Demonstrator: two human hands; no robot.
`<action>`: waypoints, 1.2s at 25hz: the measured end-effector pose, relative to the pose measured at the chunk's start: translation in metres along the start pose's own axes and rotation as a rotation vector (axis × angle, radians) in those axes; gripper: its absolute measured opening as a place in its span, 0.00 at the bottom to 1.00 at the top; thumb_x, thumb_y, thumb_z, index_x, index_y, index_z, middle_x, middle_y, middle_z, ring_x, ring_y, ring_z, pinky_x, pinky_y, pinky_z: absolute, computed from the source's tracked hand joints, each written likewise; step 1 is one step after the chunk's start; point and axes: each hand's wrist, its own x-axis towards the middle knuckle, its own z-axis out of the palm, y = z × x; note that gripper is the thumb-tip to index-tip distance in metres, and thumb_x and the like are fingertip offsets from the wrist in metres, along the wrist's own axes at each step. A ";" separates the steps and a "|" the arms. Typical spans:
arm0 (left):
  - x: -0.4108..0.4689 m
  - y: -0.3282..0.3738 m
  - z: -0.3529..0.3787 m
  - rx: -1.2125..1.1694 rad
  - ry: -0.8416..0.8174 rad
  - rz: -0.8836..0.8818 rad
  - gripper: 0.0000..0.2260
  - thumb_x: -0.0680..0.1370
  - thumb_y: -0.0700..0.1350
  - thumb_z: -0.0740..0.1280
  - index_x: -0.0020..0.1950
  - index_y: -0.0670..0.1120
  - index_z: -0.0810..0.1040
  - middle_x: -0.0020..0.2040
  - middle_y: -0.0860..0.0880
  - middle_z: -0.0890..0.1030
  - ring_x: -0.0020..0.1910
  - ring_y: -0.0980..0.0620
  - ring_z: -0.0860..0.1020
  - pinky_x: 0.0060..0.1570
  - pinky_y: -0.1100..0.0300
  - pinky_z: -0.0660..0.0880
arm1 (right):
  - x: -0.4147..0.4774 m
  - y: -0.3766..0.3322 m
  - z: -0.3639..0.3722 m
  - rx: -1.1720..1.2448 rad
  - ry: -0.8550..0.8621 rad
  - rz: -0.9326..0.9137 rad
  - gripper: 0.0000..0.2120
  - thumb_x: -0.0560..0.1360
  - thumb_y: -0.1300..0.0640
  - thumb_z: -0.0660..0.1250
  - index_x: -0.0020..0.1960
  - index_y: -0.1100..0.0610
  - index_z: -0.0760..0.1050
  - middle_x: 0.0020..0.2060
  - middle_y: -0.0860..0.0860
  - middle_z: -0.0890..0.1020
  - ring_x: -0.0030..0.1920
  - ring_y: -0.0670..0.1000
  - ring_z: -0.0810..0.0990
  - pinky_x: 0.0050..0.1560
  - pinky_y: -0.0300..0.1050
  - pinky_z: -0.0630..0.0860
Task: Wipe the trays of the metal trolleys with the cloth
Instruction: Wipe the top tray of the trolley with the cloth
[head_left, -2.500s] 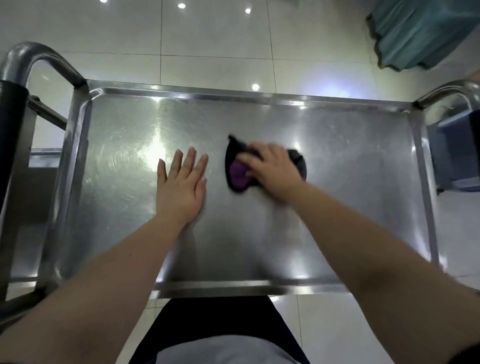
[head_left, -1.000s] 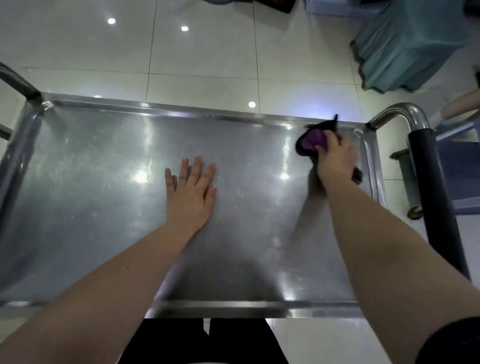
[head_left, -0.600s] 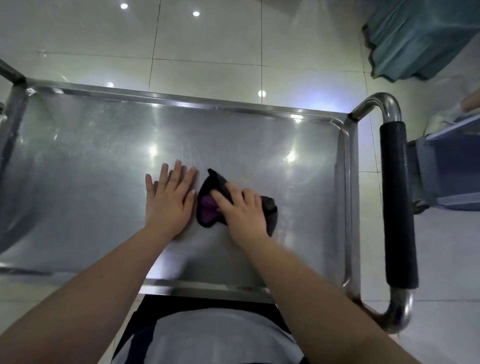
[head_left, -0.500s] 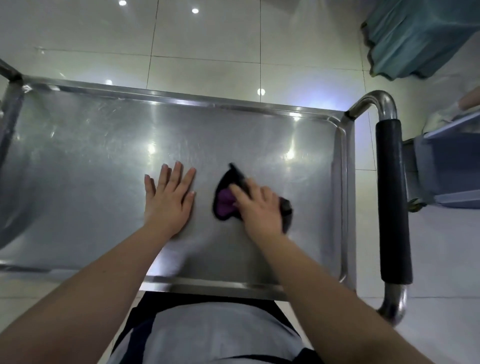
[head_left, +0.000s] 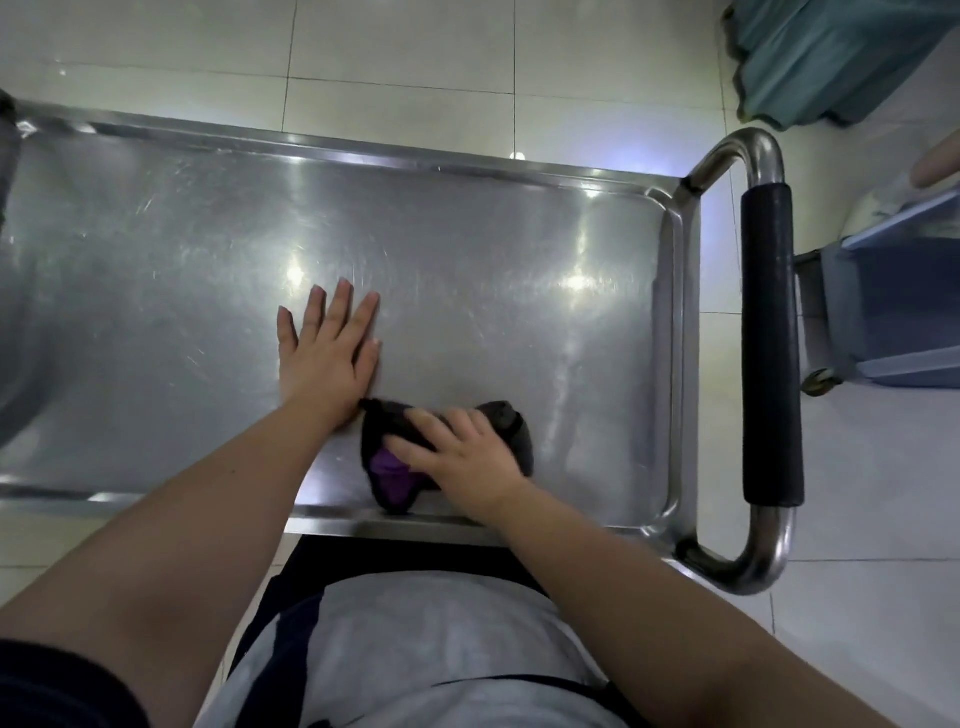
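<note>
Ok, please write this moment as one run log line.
right hand: pressing cloth at tray near edge | left hand: flat on tray

The cloth lies on the tray against its near rim, under the right hand. The left hand rests flat just left and behind. The trolley handle stands beyond the tray's right edge.

Glossy, finely scratched steel tray, soft dark-and-purple cloth, seemingly matt foam-like handle grip, shiny floor tiles.
</note>
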 end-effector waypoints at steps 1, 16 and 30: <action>0.000 0.001 -0.001 -0.007 0.000 0.007 0.25 0.83 0.56 0.48 0.80 0.59 0.46 0.81 0.52 0.46 0.79 0.46 0.43 0.74 0.41 0.38 | -0.016 0.019 -0.005 -0.037 0.026 0.046 0.20 0.73 0.54 0.65 0.64 0.45 0.78 0.62 0.55 0.79 0.46 0.59 0.79 0.47 0.50 0.74; -0.011 0.010 -0.013 0.060 -0.052 -0.017 0.24 0.83 0.56 0.44 0.80 0.56 0.47 0.81 0.49 0.47 0.79 0.46 0.46 0.73 0.40 0.35 | -0.036 -0.023 -0.003 -0.038 -0.103 0.033 0.25 0.71 0.52 0.71 0.68 0.44 0.74 0.67 0.56 0.75 0.51 0.62 0.77 0.52 0.55 0.74; -0.139 0.052 0.003 -0.115 -0.012 0.363 0.35 0.73 0.68 0.64 0.74 0.49 0.67 0.69 0.51 0.72 0.67 0.49 0.69 0.71 0.51 0.56 | -0.033 0.016 -0.039 0.283 -0.314 0.419 0.29 0.71 0.45 0.73 0.69 0.51 0.69 0.61 0.52 0.72 0.61 0.55 0.67 0.62 0.49 0.67</action>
